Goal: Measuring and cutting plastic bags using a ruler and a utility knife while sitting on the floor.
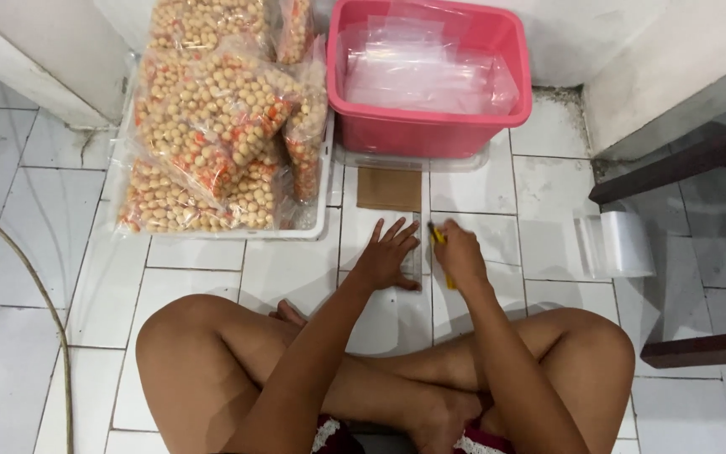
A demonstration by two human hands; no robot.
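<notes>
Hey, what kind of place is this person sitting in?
Probably a home floor used for small-scale snack packing. A person sits cross-legged on white floor tiles, beside a white tray piled with bagged round snacks, and a pink tub holds clear plastic bags.

Single head cam, looking steeply down from seated person's eye level, facing fwd toward wall base. Crossed legs filling bottom of frame, close to lens; left hand (386, 256) and right hand (457, 252) sitting mid-frame, near, over white tiled floor (212, 269). Pink tub (430, 126) and tray of snack bags (212, 118) lying farther out along top edge. Dark chair legs (682, 164) cutting in at right. No 2nd view, so no shared area.
</notes>
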